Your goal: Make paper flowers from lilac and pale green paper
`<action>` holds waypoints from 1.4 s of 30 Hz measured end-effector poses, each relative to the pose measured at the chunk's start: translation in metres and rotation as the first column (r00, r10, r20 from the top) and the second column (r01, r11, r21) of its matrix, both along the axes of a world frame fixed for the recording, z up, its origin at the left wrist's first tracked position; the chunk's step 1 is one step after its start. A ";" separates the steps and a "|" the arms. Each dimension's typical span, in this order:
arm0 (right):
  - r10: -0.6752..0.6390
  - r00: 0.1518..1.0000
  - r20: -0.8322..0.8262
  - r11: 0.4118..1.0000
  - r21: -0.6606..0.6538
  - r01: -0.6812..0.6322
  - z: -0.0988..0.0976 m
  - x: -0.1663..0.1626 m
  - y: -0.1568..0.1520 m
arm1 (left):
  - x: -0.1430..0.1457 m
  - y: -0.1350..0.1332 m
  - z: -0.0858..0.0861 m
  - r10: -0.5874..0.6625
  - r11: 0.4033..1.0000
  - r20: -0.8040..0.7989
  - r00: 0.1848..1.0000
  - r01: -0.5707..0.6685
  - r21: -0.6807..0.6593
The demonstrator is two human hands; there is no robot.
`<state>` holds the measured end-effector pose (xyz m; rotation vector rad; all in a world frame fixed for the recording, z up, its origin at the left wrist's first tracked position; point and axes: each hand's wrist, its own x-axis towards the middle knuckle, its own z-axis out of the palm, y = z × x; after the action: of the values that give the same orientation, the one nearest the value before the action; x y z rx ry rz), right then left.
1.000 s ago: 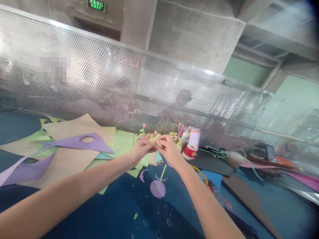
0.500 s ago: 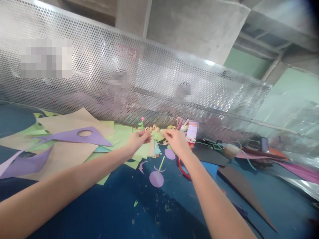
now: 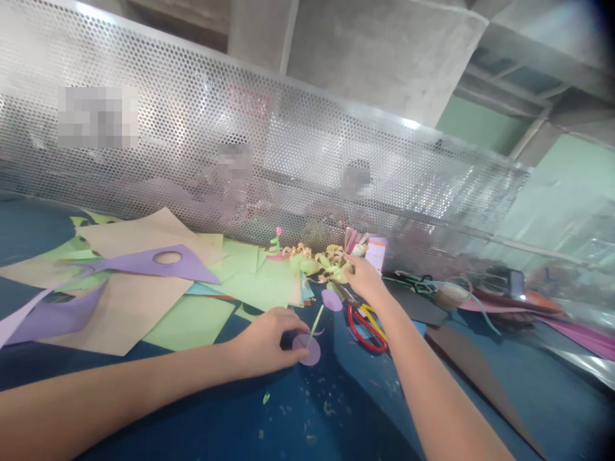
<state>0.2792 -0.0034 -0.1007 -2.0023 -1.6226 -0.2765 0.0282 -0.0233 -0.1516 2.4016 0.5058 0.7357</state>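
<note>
Left hand on the purple disc, right hand out at the curls.

The left hand pinches the flat round purple paper disc on the blue table; its pale green paper stem slants up-right toward the right hand, fingers closed among curled yellow-green paper strips.

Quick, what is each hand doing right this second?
Left hand: fingers curled onto the purple paper disc with the green stick, touching it on the table.
Right hand: reaching into the green paper curls; grip cannot be told.
</note>
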 end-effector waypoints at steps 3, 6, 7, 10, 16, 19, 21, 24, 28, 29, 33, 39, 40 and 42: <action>-0.007 1.000 -0.011 1.000 -0.030 0.007 0.015 0.000 -0.005 | 0.006 0.004 0.000 -0.031 0.999 -0.016 0.999 0.031 0.036; -0.027 0.999 -0.022 0.999 -0.020 0.026 0.031 -0.003 -0.011 | 0.012 0.007 0.000 -0.049 0.998 -0.055 0.997 0.051 0.037; -0.035 0.999 -0.025 0.999 -0.019 0.035 0.034 -0.004 -0.012 | 0.014 0.008 0.000 -0.052 0.998 -0.063 0.997 0.054 0.033; -0.055 0.998 -0.041 0.998 -0.043 0.053 0.031 -0.002 -0.014 | 0.015 0.008 0.000 -0.053 0.998 -0.069 0.996 0.054 0.015; -0.074 0.996 -0.051 0.989 -0.133 0.066 0.002 0.017 -0.009 | 0.002 0.008 0.006 -0.035 0.999 -0.090 0.995 0.035 -0.001; -0.073 0.997 -0.032 0.984 -0.165 0.067 -0.008 0.024 -0.007 | -0.003 0.008 0.006 -0.029 0.999 -0.106 0.994 0.033 0.035; -0.080 0.997 -0.005 0.981 -0.176 0.078 -0.012 0.026 -0.005 | -0.005 0.006 0.003 0.008 0.998 -0.088 0.996 -0.002 0.069; -0.076 0.995 0.057 0.979 -0.188 0.085 -0.014 0.025 -0.002 | -0.007 0.003 0.000 0.065 0.990 -0.021 0.998 -0.062 0.128; -0.007 0.985 0.170 0.978 -0.205 0.042 -0.011 0.017 0.008 | -0.009 0.000 -0.001 0.088 0.979 0.038 0.995 -0.093 0.182; 0.008 0.979 0.202 0.978 -0.208 0.035 -0.010 0.015 0.012 | -0.009 -0.001 -0.001 0.094 0.976 0.050 0.994 -0.102 0.190; 0.028 0.950 0.312 0.969 -0.243 0.051 -0.010 0.008 0.031 | -0.010 0.000 -0.001 0.115 0.973 0.082 0.990 -0.129 0.193; -0.023 0.920 0.391 0.946 -0.288 0.146 -0.016 0.013 0.052 | -0.013 0.003 0.002 0.136 0.982 0.075 0.988 -0.145 0.123; -0.033 0.919 0.393 0.942 -0.294 0.159 -0.018 0.015 0.054 | -0.013 0.004 0.002 0.143 0.982 0.072 0.987 -0.151 0.113; -0.051 0.922 0.383 0.933 -0.311 0.181 -0.021 0.018 0.057 | -0.013 0.004 0.002 0.156 0.981 0.069 0.985 -0.163 0.101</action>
<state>0.2977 0.0535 -0.1214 -2.4329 -1.8847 -0.4690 0.0148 -0.0188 -0.1496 2.4489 0.6551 0.9236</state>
